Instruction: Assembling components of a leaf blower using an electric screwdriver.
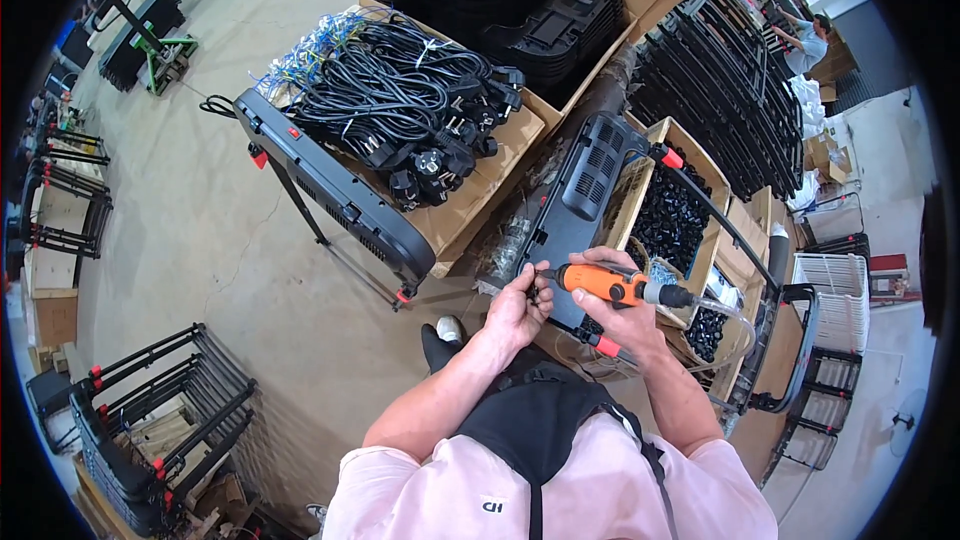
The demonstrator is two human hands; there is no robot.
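Observation:
My right hand [625, 302] is wrapped round an orange pneumatic screwdriver [590, 283], which lies level with its bit end to the left. A clear hose [745, 340] curves away from its rear. My left hand [518, 308] is closed near the tip of the bit, thumb and fingers pinched together. Small dark pieces show between those fingers, too small to name. Just beyond and below both hands is a black treadmill-like frame [575, 220] with a vented cover and red corner pieces.
A carton [520, 145] bears bundled black power cables [390, 90]; black plastic covers [560, 25] are stacked behind. A long black panel [330, 185] leans at its left. Wooden bins hold small black parts [680, 205]. Black frames stand at lower left [190, 410] and far right [720, 90]. Another person [805, 45] works there.

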